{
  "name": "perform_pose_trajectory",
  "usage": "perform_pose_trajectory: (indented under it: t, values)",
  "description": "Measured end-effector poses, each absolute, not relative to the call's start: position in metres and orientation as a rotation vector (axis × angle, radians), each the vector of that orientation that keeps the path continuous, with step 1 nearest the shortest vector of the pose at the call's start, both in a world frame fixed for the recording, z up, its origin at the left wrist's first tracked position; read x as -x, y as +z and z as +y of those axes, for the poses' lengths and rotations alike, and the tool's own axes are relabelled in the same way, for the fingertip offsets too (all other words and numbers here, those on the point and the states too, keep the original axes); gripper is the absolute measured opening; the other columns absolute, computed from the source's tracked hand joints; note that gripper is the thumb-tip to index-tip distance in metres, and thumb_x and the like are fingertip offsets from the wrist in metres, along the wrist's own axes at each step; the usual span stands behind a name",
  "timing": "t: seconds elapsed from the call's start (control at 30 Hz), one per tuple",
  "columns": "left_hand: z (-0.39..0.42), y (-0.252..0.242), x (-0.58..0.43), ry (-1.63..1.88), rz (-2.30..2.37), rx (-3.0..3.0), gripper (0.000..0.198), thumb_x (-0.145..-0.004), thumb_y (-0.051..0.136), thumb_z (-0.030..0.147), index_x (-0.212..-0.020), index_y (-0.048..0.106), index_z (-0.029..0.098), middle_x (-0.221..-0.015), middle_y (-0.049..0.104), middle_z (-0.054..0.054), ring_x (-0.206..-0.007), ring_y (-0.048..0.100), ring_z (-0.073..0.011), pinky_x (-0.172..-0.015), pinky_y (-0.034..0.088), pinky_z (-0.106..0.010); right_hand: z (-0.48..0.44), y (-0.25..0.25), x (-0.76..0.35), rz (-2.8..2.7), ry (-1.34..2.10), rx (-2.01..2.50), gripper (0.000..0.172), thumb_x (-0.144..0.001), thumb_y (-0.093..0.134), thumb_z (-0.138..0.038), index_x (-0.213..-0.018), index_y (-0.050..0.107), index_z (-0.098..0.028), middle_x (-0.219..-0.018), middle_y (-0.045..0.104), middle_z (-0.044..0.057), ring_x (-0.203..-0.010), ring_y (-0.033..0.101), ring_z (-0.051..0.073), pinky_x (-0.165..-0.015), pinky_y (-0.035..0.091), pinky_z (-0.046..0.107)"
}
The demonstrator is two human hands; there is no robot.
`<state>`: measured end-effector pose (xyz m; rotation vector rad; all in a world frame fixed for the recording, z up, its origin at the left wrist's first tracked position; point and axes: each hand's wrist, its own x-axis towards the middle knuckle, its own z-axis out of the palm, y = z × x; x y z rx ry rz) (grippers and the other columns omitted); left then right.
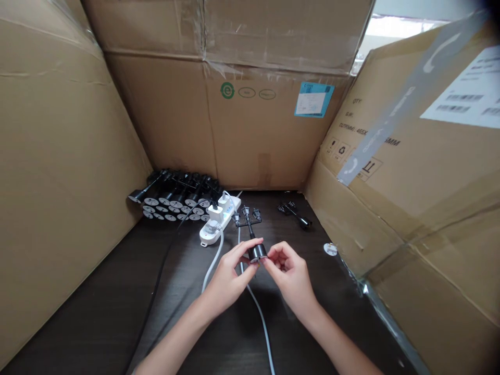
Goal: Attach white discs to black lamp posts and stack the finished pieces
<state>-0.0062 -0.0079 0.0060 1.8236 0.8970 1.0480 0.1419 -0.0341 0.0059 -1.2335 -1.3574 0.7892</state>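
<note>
While the fingers of the left hand point(228, 271) grip the black cylindrical base point(257, 252) of a miniature three-lantern street lamp point(251, 234), those of the right hand point(292, 276) pinch at its lower rim; whether they hold anything cannot be told. Held over the tabletop point(187, 312), the lamp seems to be undergoing fine work at its base, calling for a steady left grip. Beyond are a white power strip point(226, 217) and stacked black lamps point(177, 197). The rear carton point(258, 140) bears a green "e" logo point(227, 90); the right carton point(390, 200) reads "QTY" and "465X".
</note>
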Motion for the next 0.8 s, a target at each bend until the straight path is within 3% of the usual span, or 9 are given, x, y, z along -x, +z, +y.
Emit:
perform_pose_trajectory:
  t: [0.8]
  values:
    - [-0.0062,0.0039,0.0080,1.043,0.920,-1.868,0.036,-0.085,0.049,0.023,-0.120,0.052,0.023,-0.118,0.058,-0.005,-0.104,0.056,-0.0195,-0.090,0.044,-0.032,-0.0344,0.0080,-0.1390,-1.364,0.838,1.235,0.013,-0.076,0.056,-0.023,-0.072,0.045,-0.018,-0.065,0.045,-0.003,-0.054,0.039,0.010,-0.050,0.033,0.020]
